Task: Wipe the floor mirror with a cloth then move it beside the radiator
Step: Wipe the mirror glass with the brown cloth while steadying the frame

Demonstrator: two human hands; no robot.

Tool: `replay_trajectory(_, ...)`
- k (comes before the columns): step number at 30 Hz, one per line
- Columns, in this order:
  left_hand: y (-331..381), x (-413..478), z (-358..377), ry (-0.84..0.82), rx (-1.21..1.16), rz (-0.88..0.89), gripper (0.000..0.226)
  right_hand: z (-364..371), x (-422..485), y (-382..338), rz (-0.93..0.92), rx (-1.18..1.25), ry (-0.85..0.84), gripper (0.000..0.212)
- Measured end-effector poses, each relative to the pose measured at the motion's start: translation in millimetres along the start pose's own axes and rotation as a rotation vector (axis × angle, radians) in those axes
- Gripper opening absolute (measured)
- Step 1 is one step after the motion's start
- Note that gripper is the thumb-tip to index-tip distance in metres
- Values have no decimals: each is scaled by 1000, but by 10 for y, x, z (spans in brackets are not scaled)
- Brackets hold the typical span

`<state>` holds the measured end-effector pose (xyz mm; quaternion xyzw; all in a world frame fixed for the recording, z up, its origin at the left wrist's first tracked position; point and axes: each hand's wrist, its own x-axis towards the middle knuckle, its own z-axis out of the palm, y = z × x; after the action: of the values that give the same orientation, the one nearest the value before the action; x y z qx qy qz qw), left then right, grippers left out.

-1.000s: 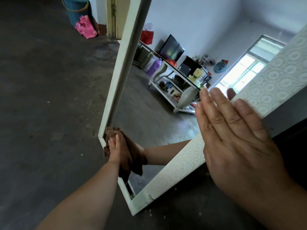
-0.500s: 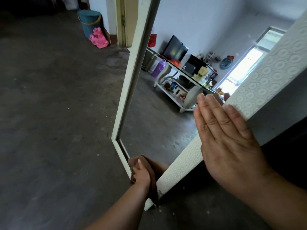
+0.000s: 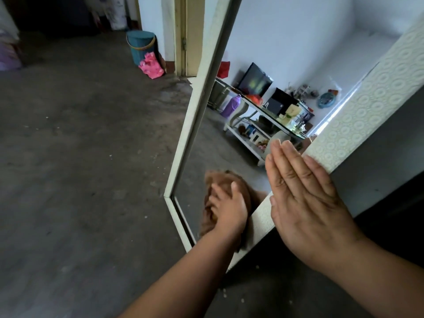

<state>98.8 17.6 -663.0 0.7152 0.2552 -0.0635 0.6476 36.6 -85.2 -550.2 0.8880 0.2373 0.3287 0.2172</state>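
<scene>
Left hand [image 3: 229, 210] presses brown cloth [image 3: 226, 183] on white-framed floor mirror [image 3: 190, 125]; right hand [image 3: 305, 198], flat and open, braces frame. Hard wiping risks tipping.

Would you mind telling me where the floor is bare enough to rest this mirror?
Bare concrete floor stretches left of the mirror. It is crowded by the door frame, where the teal bin and pink bag stand.

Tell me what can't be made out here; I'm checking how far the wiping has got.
- Floor mirror top: cut off by the head view's upper edge.
- Brown cloth: motion-blurred, mostly under the left hand.
- Glass beneath that hand and the right hand: covered.
- Radiator: not seen in the head view.
- Smears on the glass: too faint to tell.
</scene>
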Motion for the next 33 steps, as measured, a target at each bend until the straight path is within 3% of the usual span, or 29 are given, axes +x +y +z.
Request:
replay_trajectory(3, 325, -285, -71, -173, 55, 354, 71, -43, 21, 84, -14, 31, 64, 63)
replay_trajectory(7, 559, -273, -100, -240, 123, 809, 71, -121, 146, 189, 44, 8, 130, 66)
replay_trajectory(12, 400, 80, -92, -85, 308, 1048, 75, -64, 173, 174, 49, -37, 108, 61)
replay_trajectory(14, 166, 270, -92, -15, 300, 990, 73, -31, 179, 186, 39, -58, 94, 60)
replay_trajectory(17, -306, 509, -138, 48, 194, 766, 78, -14, 171, 183, 33, -76, 93, 63)
replay_trajectory(20, -704, 618, -226, 78, 57, 275, 93, -26, 181, 165, 40, -90, 104, 68)
replay_trajectory(22, -726, 575, -219, 30, 82, -32, 87, -31, 180, 157, 46, -93, 108, 68)
replay_trajectory(24, -485, 433, -162, 10, 33, -128, 72, -32, 175, 163, 49, -85, 107, 67)
replay_trajectory(26, -160, 280, -111, 14, 27, 57, 67, -34, 179, 157, 55, -76, 111, 65)
replay_trajectory(30, 494, 121, -88, -20, 171, 649, 78, -27, 201, 135, 69, -66, 115, 61)
replay_trajectory(33, 755, 284, -147, -8, 243, 918, 77, -20, 182, 145, 70, -50, 104, 63)
